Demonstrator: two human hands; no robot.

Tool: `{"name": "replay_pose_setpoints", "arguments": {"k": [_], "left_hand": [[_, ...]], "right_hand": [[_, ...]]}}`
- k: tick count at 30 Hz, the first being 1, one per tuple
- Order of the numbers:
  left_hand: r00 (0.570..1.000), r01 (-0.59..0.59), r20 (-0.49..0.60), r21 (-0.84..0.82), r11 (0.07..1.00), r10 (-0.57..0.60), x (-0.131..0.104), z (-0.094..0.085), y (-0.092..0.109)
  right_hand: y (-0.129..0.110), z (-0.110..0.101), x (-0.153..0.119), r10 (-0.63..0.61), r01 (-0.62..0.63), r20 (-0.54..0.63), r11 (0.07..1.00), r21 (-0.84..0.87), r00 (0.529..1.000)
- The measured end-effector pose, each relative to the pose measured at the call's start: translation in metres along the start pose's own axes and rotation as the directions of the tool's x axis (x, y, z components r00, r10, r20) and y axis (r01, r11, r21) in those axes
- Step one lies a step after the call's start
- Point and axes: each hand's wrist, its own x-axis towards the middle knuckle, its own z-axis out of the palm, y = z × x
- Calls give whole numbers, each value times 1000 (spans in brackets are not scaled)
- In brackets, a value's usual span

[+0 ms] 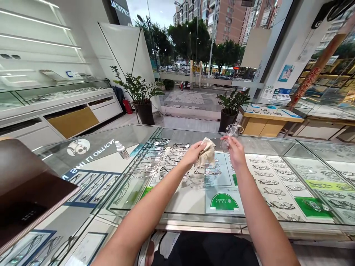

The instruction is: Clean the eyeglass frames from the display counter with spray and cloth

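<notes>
A beige cleaning cloth (206,153) hangs from my left hand (194,152), its fingers pinched on one edge. My right hand (235,147) is closed on a pair of thin, clear-lensed eyeglasses (232,130), raised over the glass counter with one lens upward. Cloth and eyeglasses are apart, with a small gap between my two hands. Beneath them, inside the showcase, several eyeglass frames (266,181) lie in rows. A white bottle (122,150) stands on the glass to the left of my left arm.
A dark brown box-like object (33,188) occupies the counter's left end. A green-and-white display card (224,201) lies under the glass between my forearms. Beyond the counter stand two potted plants (144,111) and a wooden cabinet (266,123), before glass doors.
</notes>
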Motion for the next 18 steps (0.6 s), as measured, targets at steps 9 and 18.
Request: {"name": "replay_pose_setpoints", "arguments": {"k": [9,18], "left_hand": [[977,-80,-204,-122,989,54,7,-13,6],[986,-138,-113,-101,985,126,7,-8,4]], "right_hand": [[-6,16,-18,121,-125,254,992,3,960],[-8,26,-25,187,-165,354,982,-91,916]]}}
